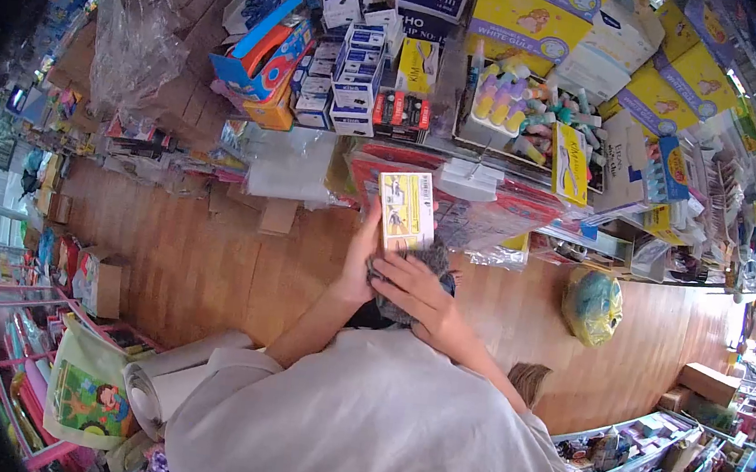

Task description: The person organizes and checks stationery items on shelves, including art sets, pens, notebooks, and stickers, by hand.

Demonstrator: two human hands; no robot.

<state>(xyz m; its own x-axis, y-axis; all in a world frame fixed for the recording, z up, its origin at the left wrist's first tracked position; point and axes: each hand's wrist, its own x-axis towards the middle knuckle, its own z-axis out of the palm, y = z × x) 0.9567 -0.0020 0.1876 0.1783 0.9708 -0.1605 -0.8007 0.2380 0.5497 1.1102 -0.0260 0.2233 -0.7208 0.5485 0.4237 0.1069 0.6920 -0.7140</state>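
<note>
My left hand (358,260) grips a small white and yellow printed box (407,210) along its left side, holding it tilted up in front of my chest. Over the box's lower end lies a dark grey cloth (435,259). My right hand (413,287) is closed on this cloth, its fingers laid across it and pressed toward the box. The fingertips under the box and part of the cloth are hidden.
Ahead stands a crowded shelf with small blue-white boxes (357,79), a tub of glue bottles (497,111) and yellow cartons (526,18). A yellow bag (593,307) sits on the wooden floor (202,265) at right. Racks of goods (649,444) stand behind me.
</note>
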